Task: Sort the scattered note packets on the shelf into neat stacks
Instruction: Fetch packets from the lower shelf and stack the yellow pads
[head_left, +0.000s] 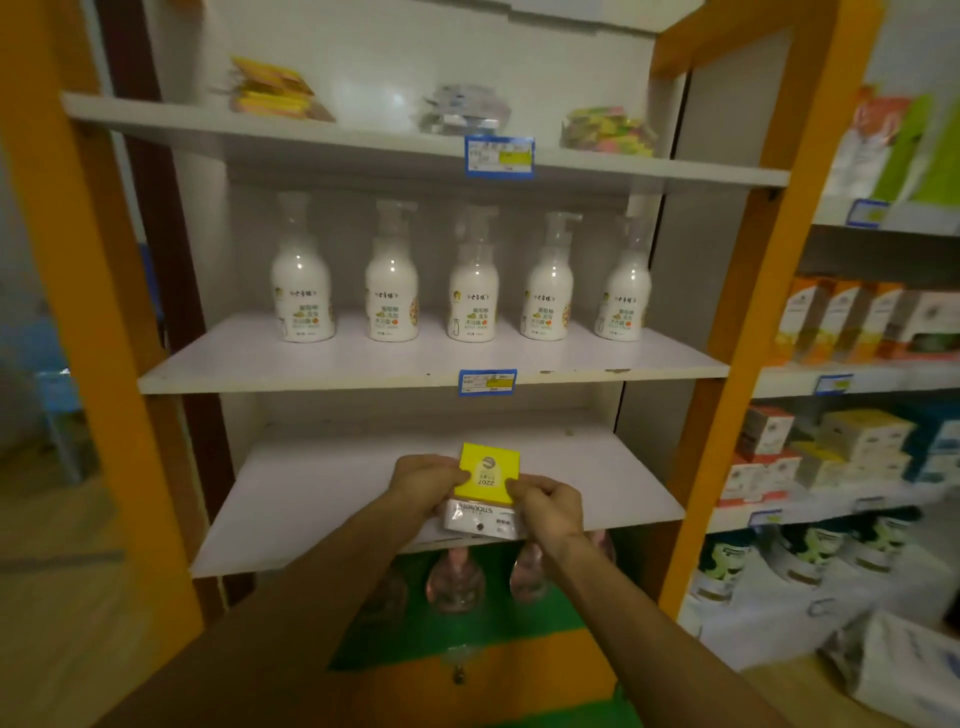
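Observation:
A yellow note packet with a white printed header card sits in both my hands, just above the front of a bare white shelf. My left hand grips its left edge and my right hand pinches its right edge. On the top shelf lie three loose heaps of note packets: a yellow and pink heap at the left, a pale clear-wrapped heap in the middle, and a mixed bright heap at the right.
Several white pump bottles stand in a row on the middle shelf. Orange uprights frame the shelving. Pink bottles show below the lower shelf. Boxed goods fill the neighbouring shelves at the right.

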